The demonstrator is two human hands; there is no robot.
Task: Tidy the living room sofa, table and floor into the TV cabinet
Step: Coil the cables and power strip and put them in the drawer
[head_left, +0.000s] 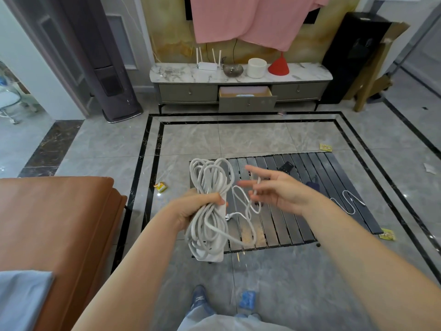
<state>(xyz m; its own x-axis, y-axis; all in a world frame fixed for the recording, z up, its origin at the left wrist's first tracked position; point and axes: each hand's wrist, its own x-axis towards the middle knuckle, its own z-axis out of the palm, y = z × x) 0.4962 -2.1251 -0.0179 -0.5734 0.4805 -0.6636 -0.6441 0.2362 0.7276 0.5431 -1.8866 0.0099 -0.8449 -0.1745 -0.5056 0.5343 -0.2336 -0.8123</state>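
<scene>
At far left lies the sofa [55, 225], with a blue cloth [21, 297] on its near end. A wrapper [160, 187] lies on the floor [100, 149] between the sofa and the desk [298, 211]. Your left hand [198, 209] grips a power strip [210, 249] with its white cord [210, 177] coiled in loops, held above the desk's left edge. Your right hand [274, 189] is just beside it, fingers spread, the cord's loose end passing between them, the plug [228, 217] dangling below. On the desk farther right lie a dark remote [287, 167] and a thin white cable [347, 201]. More wrappers [325, 147] lie on the floor to the right. Beyond, the cabinet [241, 78] stands with its middle drawer [247, 97] pulled out.
</scene>
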